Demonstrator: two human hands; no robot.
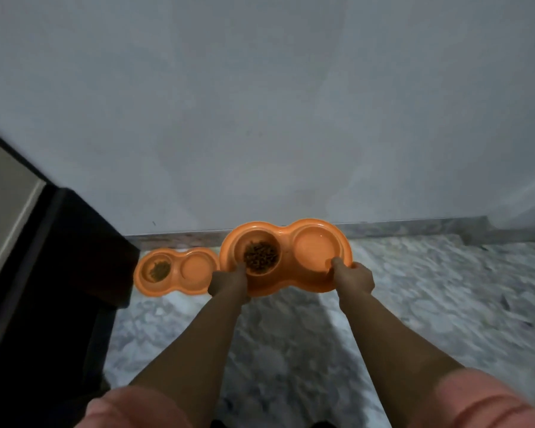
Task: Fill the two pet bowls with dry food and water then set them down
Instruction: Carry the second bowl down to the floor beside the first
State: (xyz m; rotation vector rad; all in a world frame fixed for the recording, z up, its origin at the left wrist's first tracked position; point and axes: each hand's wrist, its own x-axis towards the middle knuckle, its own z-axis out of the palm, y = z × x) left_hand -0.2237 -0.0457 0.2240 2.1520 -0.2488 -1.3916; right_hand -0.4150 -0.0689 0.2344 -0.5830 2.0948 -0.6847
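Second bowl coming in for the landing!
Left hand (230,282) and right hand (354,276) grip the filled double bowl (286,257) above the floor (291,335); the first bowl (175,271) sits by the wall (260,118). Only the set-down remains.

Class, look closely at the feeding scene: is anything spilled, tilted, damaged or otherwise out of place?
Nothing stands out. The held double bowl sits fairly level between both hands, kibble contained; the other double bowl lies flat on the floor by the wall.
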